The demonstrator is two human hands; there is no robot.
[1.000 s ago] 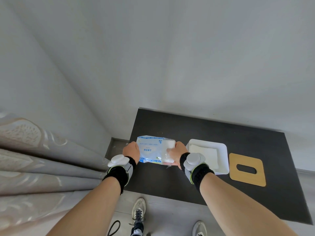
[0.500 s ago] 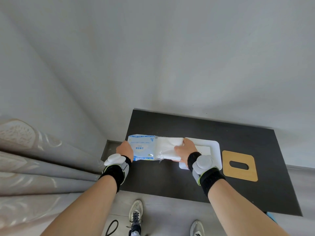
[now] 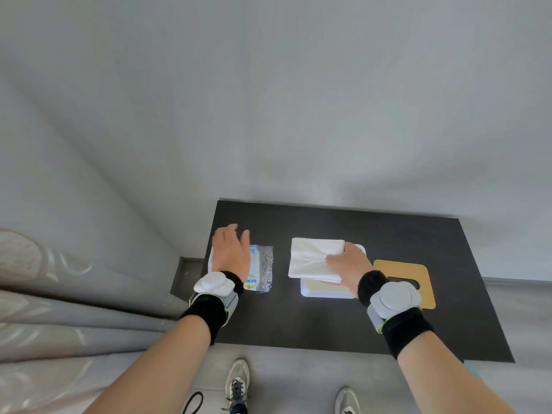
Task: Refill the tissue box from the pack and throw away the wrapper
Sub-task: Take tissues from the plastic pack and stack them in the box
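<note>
- Tissues [image 3: 313, 258]: now fully out of the wrapper, a white stack held over the left part of the open box [image 3: 325, 292]. Half a second ago they were only partly drawn out. The stack overhangs the box's left and far edges; not yet seated.
- Right hand [image 3: 348, 268]: closed on the stack's right end, thumb on top, fingers underneath.
- Wrapper [image 3: 261, 271]: empty, flat and crinkled on the table [image 3: 328, 324], left of the box and well apart from it.
- Left hand [image 3: 231, 251]: fingers spread, over the wrapper's left end; holds nothing. Whether the palm touches it, cannot tell.
- Lid [image 3: 416, 273]: tan, slotted, just right of the box, off.
- Judgement: extraction done. Remaining: align and lower the stack, fit the lid, bin the wrapper.
</note>
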